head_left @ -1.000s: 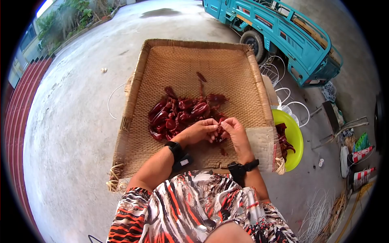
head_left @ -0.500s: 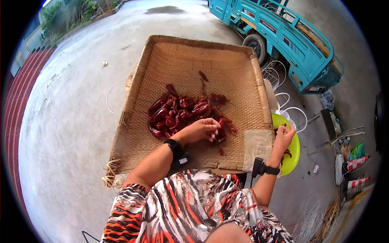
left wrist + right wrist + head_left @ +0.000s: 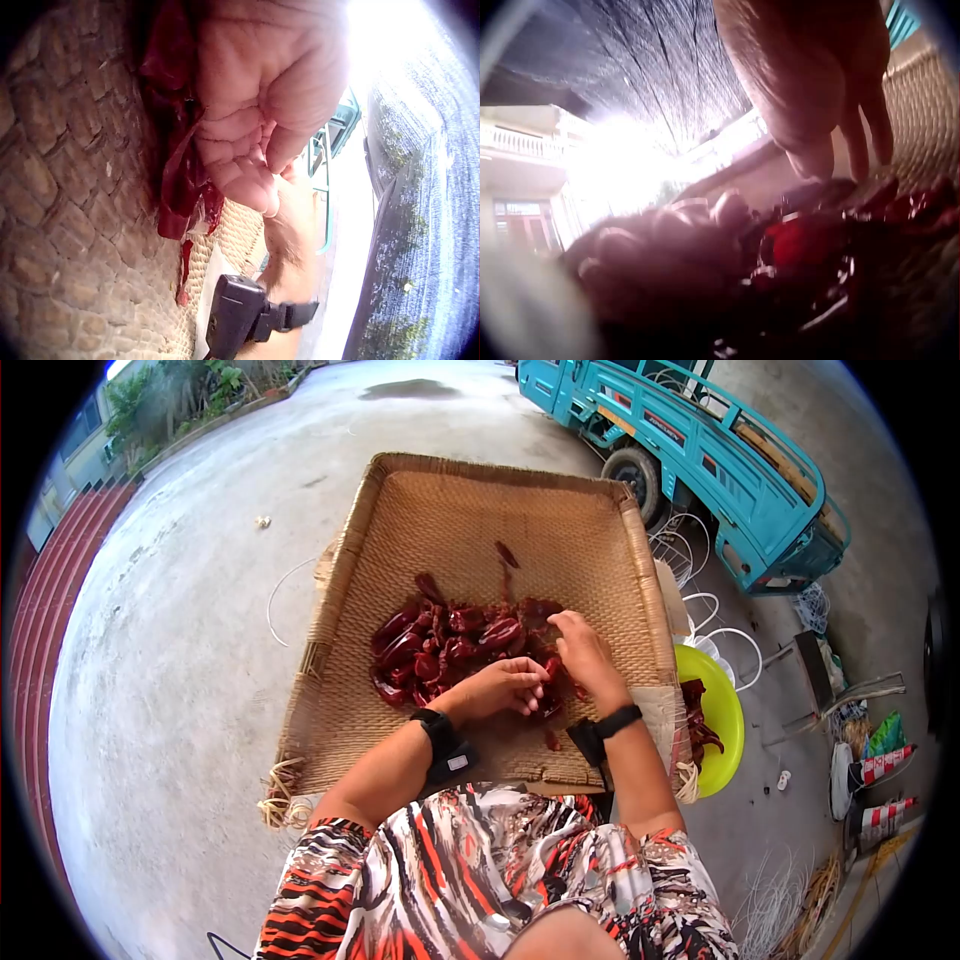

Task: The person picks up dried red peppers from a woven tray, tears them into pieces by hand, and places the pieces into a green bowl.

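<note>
Dark red dried peppers (image 3: 455, 645) lie heaped in a woven tray (image 3: 420, 510). Beside the heap's lower right is the left hand (image 3: 500, 687), its fingers loosely curled, thumb close to the fingertips; nothing is visibly held. In the left wrist view, red peppers (image 3: 180, 180) lie behind that left hand (image 3: 255, 112). The right hand (image 3: 588, 655) reaches over the heap's right side. Its fingers point down and apart in the right wrist view, where the right hand (image 3: 817, 82) hangs just above glossy peppers (image 3: 802, 240); any contact is unclear.
A yellow-green basin (image 3: 725, 710) with red pieces stands at the tray's right. Behind it are white wire coils and a turquoise cargo vehicle (image 3: 720, 480). Chair, bags and striped cones stand at the far right, red steps (image 3: 70, 590) at the left.
The right hand first left the left hand for the yellow-green basin, then came back over the peppers, farther forward than before. The left hand has hardly moved.
</note>
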Action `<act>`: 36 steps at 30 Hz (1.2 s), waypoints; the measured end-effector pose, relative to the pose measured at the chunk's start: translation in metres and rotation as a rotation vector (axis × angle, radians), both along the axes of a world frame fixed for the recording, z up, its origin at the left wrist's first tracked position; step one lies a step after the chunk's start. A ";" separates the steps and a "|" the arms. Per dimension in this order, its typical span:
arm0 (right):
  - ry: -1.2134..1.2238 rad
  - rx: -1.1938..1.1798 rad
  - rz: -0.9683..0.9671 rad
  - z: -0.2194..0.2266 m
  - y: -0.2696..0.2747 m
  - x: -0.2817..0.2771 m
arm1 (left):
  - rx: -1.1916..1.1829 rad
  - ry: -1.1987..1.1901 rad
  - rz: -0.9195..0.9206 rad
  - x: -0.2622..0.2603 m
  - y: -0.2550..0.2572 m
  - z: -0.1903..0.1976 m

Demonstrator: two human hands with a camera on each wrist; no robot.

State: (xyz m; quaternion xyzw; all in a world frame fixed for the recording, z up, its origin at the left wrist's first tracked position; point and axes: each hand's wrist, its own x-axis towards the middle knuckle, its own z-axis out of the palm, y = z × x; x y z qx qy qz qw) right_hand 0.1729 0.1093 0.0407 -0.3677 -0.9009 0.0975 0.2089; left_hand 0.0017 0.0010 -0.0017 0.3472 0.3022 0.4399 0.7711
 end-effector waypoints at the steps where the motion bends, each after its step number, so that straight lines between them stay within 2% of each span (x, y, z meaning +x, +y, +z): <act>1: -0.039 -0.019 -0.014 -0.005 0.004 -0.005 | 0.000 -0.005 0.001 0.000 0.000 0.000; 2: -0.041 0.041 0.011 -0.019 0.014 -0.007 | 0.001 -0.011 0.003 0.000 0.000 -0.001; 4: -0.069 0.037 -0.035 -0.020 0.015 -0.011 | 0.001 -0.021 0.006 -0.001 0.001 -0.003; 8: -0.054 -0.025 -0.075 -0.007 0.006 -0.010 | -0.008 -0.043 0.011 0.000 0.001 -0.003; 11: 0.079 -0.088 -0.099 -0.002 -0.005 -0.002 | -0.027 -0.044 0.033 0.001 0.000 0.000; 14: 0.186 -0.126 -0.035 0.007 -0.030 0.005 | -0.052 -0.011 0.093 0.003 -0.003 0.005; 17: 0.174 -0.432 0.022 0.014 -0.053 0.012 | -0.003 0.006 0.100 0.004 -0.003 0.002; 22: 0.482 -0.682 -0.011 -0.007 -0.066 0.013 | 0.038 -0.012 0.041 -0.001 0.000 -0.003; 28: 0.683 -0.886 0.099 -0.009 -0.064 0.026 | 0.043 -0.070 -0.029 -0.002 -0.001 -0.002; 32: 0.583 -0.678 -0.105 0.012 -0.059 0.055 | 0.016 -0.047 0.005 0.000 0.001 -0.003; 34: 0.545 -0.359 -0.160 -0.001 -0.037 0.089 | 0.019 -0.039 0.015 -0.001 0.001 -0.003; 36: 0.523 -0.196 -0.369 0.011 -0.029 0.116 | 0.028 -0.028 0.006 -0.001 0.000 -0.001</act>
